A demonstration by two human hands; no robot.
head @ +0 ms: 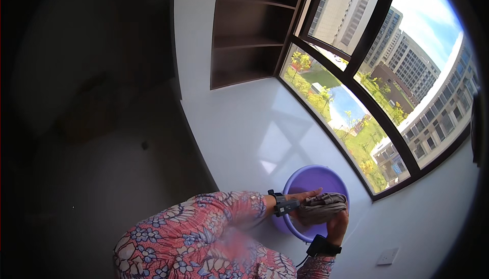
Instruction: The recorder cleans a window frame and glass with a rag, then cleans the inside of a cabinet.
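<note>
A bunched grey-brown cloth [323,208] is held between my two hands over a purple plastic bucket [311,181]. My left hand [303,198] presses against the cloth's left side, its thumb or a finger stretched along the top edge. On the opposite side, my right hand [338,223] grips the cloth near the bucket's right rim. Folds of the cloth hide many of the fingers. Both wrists wear black straps with small devices. Much of the bucket's inside is covered by the cloth and hands.
The bucket stands on a white window-sill ledge [229,126] beside a dark-framed window [351,74]. Dark wooden shelves [248,26] rise at the ledge's far end. A wall socket [388,256] is at lower right. The dim floor [114,187] lies left, below the ledge edge.
</note>
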